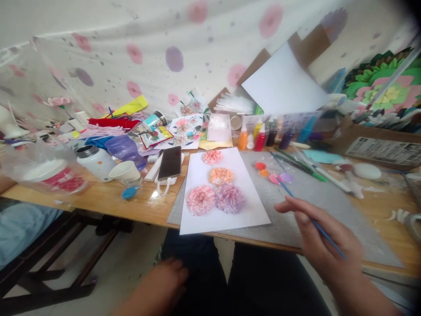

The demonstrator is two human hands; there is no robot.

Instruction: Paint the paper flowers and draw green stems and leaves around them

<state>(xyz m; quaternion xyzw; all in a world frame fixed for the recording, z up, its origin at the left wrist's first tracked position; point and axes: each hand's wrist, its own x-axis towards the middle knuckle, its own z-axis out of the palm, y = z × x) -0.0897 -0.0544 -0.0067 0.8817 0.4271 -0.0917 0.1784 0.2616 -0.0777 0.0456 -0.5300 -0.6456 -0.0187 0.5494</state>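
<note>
1. Right hand low at the near edge of the counter, fingers closed around a thin blue paintbrush, gripped pencil-style.
2. Brush shaft slanting up and to the left from the hand, tip reaching toward small blobs of paint in red, orange, pink and purple, laid directly on a grey mat.
3. Left hand down below the counter edge, resting on a dark trouser leg, fingers loosely curled, holding nothing as far as can be seen.
4. White sheet of paper lying on the mat, just left of the right hand, apart from it.
5. Four dabbed flower shapes on the sheet: pink flower at the far end, orange flower below it, then a pink-red flower and a purple flower side by side nearest the person.
6. Row of small paint bottles standing beyond the sheet, orange, yellow, red and darker ones.
7. Dark phone lying left of the sheet, screen up.
8. White paper cup and a white jar further left, close together.
9. Cardboard box at the far right of the counter, with paper flowers behind it.
10. Spotted cloth hanging behind everything.
</note>
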